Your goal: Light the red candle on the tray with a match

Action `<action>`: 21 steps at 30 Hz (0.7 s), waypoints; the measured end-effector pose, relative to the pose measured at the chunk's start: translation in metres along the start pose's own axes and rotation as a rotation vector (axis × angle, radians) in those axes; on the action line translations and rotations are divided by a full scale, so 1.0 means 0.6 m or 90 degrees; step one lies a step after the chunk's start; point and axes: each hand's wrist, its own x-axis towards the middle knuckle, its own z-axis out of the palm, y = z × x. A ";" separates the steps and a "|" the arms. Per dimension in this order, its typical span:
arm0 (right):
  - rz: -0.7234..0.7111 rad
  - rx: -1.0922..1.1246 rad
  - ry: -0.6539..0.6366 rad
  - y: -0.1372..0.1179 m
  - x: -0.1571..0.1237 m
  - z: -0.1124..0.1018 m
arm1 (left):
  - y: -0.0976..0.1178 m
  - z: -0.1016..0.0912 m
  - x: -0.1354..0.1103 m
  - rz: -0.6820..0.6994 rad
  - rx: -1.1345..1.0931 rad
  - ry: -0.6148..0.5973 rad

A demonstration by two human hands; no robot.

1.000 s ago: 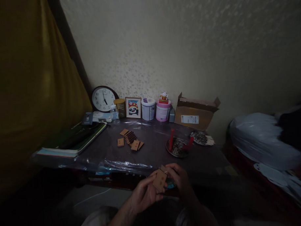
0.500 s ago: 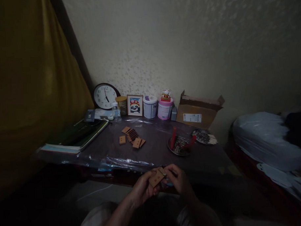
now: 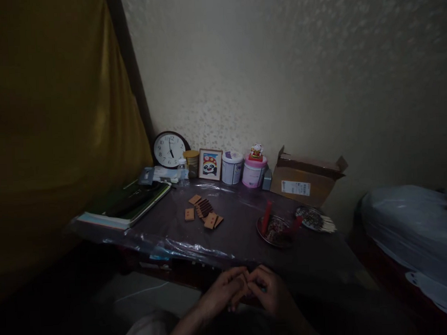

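Low in front of the table edge, my left hand [image 3: 226, 288] grips a small tan cardboard box [image 3: 239, 296] with its fingers closed. My right hand [image 3: 269, 289] meets it from the other side, thumb and fingers pinched at the box's upper end. The hands cover most of the box, and anything else between the fingertips is too dark to make out. On the table beyond lies a loose pile of similar tan boxes [image 3: 210, 220] with red marks, some showing dark brown sides. A single tan box [image 3: 189, 214] sits at the pile's left.
Red candles [image 3: 267, 218] rise from a speckled round plate [image 3: 269, 242]. Behind it, pale sticks [image 3: 327, 225] lie on another dish. A cardboard carton [image 3: 300, 179], tins [image 3: 232, 169], a framed panda picture [image 3: 210, 165], a clock [image 3: 169, 151] and a green book [image 3: 124, 205] line the back and left.
The view has shifted, so the table things sit lower and further right. My hands have drawn closer together, and the box has turned and is now mostly covered by fingers.
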 end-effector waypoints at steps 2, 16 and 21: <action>-0.006 -0.031 -0.008 -0.002 -0.001 0.000 | -0.002 0.002 -0.003 0.011 0.037 -0.011; -0.032 -0.049 -0.055 -0.009 -0.003 0.002 | 0.004 0.008 -0.007 0.005 0.123 -0.016; -0.042 -0.074 -0.039 0.005 -0.001 0.011 | 0.002 0.007 -0.006 0.024 0.149 -0.037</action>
